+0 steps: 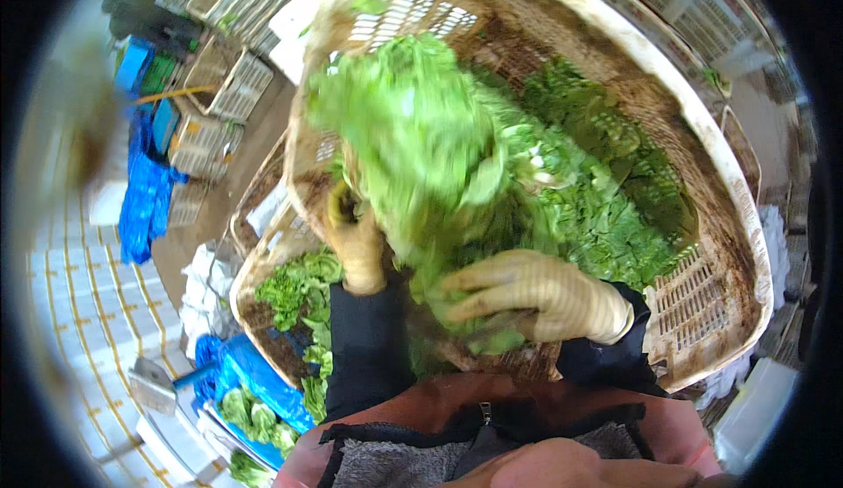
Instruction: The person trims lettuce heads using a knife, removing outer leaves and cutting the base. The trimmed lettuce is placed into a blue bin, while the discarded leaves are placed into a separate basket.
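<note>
A large bunch of green leaf lettuce point(421, 139), blurred by motion, rises in front of me over a big dirt-stained plastic basket point(698, 139). My left hand point(359, 251), in a pale yellowish glove, is at the bunch's lower left, beside the basket's rim. Leaves and blur hide part of its fingers. My right hand point(540, 290), gloved alike, lies against the lower leaves with its fingers slightly apart. Blur hides whether it grips them. More lettuce point(599, 224) lies inside the basket, with pale cut stem ends showing near its middle.
A second basket point(244, 290) with loose green leaves stands at my left. Beyond it are a blue plastic sheet point(257, 369), lettuce heads point(253, 415) and white strapped boxes point(66, 303). Crates point(240, 86) stand at upper left, near a dark-clothed person point(148, 23).
</note>
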Available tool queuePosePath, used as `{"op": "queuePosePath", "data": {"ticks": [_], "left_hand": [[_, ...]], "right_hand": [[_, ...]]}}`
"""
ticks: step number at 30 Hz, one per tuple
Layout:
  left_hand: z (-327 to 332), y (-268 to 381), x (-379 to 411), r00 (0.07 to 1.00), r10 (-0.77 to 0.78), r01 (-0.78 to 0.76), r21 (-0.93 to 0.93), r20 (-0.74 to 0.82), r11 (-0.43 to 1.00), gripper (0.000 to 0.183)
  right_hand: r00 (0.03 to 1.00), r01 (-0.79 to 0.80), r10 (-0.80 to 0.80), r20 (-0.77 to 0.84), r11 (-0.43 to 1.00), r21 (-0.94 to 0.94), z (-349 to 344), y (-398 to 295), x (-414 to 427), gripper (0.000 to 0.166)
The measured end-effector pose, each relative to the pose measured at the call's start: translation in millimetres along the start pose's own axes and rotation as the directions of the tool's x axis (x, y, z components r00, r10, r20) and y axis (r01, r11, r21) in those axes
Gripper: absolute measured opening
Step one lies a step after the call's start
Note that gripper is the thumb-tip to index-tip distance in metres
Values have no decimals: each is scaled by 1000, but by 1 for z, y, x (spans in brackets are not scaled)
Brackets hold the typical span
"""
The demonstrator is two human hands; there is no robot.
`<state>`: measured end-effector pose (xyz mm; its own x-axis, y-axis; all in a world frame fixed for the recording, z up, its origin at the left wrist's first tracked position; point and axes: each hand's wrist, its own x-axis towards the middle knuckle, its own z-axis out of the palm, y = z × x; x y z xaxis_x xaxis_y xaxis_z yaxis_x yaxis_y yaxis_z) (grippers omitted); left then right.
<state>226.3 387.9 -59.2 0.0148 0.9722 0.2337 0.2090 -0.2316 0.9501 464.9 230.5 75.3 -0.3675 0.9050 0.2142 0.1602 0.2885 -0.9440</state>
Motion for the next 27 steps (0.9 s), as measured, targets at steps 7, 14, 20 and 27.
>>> {"op": "queuePosePath", "data": {"ticks": [7,14,20,27], "left_hand": [[-171,-56,-130,990,136,-116,663,21,740,62],[-159,-113,-273,566,-811,128,955,150,266,122],[-123,-214,-236,521,-826,180,919,213,351,108],[-176,-149,-203,749,-626,385,625,218,679,59]], "right_hand": [[762,-489,511,-397,857,163,-7,11,57,40],[730,-553,310,-609,791,-261,-60,96,154,64],[731,-471,456,-508,876,108,-32,138,191,78],[895,-65,-292,-338,664,-745,10,16,146,52]]}}
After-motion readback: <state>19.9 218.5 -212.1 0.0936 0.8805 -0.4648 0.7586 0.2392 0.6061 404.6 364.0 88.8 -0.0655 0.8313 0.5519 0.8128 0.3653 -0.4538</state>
